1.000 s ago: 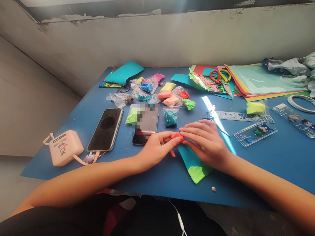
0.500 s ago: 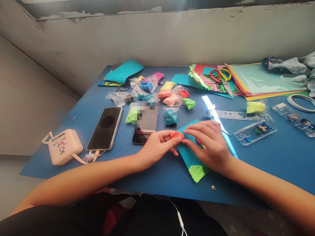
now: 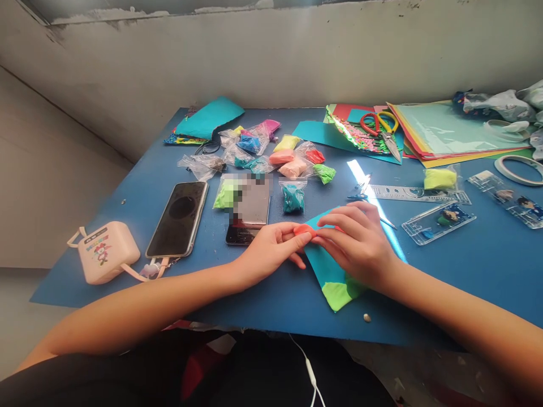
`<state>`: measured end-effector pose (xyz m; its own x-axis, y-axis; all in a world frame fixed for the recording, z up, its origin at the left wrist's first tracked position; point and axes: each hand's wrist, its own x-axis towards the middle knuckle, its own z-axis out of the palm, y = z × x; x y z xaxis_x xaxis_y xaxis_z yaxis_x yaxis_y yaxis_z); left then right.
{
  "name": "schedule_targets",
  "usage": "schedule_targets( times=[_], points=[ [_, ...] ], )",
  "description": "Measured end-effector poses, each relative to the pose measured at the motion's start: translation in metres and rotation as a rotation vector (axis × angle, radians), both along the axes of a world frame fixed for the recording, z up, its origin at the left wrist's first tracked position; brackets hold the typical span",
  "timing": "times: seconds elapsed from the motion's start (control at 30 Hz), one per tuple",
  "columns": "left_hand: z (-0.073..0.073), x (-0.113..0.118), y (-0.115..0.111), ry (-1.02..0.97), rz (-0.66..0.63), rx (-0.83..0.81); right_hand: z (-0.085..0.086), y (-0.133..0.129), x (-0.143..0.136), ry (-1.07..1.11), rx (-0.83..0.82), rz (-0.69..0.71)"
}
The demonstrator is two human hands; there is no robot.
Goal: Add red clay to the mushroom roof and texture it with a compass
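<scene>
A small lump of orange-red modelling clay (image 3: 304, 229) is pinched between the thumb and fingers of my left hand (image 3: 275, 247). My right hand (image 3: 358, 240) reaches in from the other side, and its thumb and fingertips close on the lump's right end. Beneath both hands a sheet of blue card (image 3: 319, 261) lies slanted on the table. Light-green clay (image 3: 338, 295) covers the card's near corner. A bit of red shows on the card behind my right fingers, mostly hidden by them.
Bags of coloured clay (image 3: 292, 196) lie beyond my hands. Two phones, one black-screened (image 3: 178, 219), and a pink case (image 3: 108, 251) are on the left. A clear ruler (image 3: 399, 194), pliers (image 3: 388, 141), coloured sheets (image 3: 458, 133) and a tape roll (image 3: 518, 170) lie on the right.
My right fingertips have drawn in on the clay's right end, the thumb now closer to it. My left hand keeps its pinch. The whole view has shifted slightly.
</scene>
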<state>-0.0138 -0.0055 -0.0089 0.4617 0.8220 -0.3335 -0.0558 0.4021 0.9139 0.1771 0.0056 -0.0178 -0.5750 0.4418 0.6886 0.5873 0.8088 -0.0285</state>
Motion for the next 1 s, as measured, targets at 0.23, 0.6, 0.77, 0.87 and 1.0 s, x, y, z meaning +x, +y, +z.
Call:
schedule_targets(
  times=[0.23, 0.6, 0.77, 0.87, 1.0],
  points=[
    [0.008, -0.008, -0.004, 0.359, -0.388, -0.04, 0.008, 0.014, 0.014, -0.213, -0.156, 0.214],
    [0.003, -0.023, -0.023, 0.768, -0.334, 1.794, 0.022, 0.0, 0.014, -0.279, -0.558, 0.287],
    [-0.01, -0.022, -0.028, 0.784, -0.344, 1.909, 0.013, 0.002, 0.012, -0.315, -0.727, 0.338],
    [-0.014, -0.022, -0.026, 0.846, -0.347, 1.909, 0.01, 0.001, 0.01, -0.304, -0.774, 0.318],
    [-0.016, -0.022, -0.024, 0.854, -0.362, 1.928, 0.008, -0.005, 0.008, -0.279, -0.733, 0.255]
  ],
)
